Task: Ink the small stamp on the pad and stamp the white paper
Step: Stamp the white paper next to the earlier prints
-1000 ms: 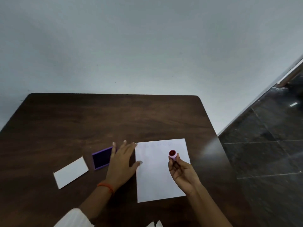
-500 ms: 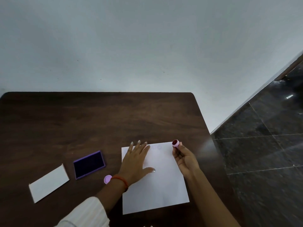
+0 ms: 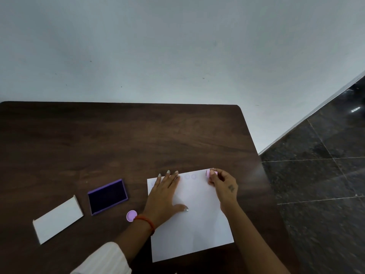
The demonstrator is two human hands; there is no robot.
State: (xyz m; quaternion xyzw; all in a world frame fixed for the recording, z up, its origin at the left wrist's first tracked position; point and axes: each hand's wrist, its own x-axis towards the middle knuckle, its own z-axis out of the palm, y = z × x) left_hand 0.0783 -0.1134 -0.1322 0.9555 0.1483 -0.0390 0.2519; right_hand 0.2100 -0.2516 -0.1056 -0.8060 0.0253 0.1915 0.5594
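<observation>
A white paper (image 3: 199, 224) lies on the dark wooden table (image 3: 118, 139). My left hand (image 3: 166, 196) rests flat on its left half, fingers spread. My right hand (image 3: 223, 186) pinches a small pink stamp (image 3: 209, 173) at the paper's far right corner, the stamp tipped toward the sheet. Faint purple ring marks (image 3: 190, 177) show along the paper's far edge, just left of the stamp. The purple ink pad (image 3: 107, 196) sits uncovered to the left of the paper.
A small round pink cap (image 3: 131, 215) lies beside my left wrist. A white rectangular lid (image 3: 58, 219) lies at the near left. The table's right edge drops to a dark tiled floor (image 3: 320, 184). A pale wall rises behind the table.
My right hand carried the stamp from above the paper's middle to its far right corner and turned it down. My left hand slid from beside the pad onto the paper.
</observation>
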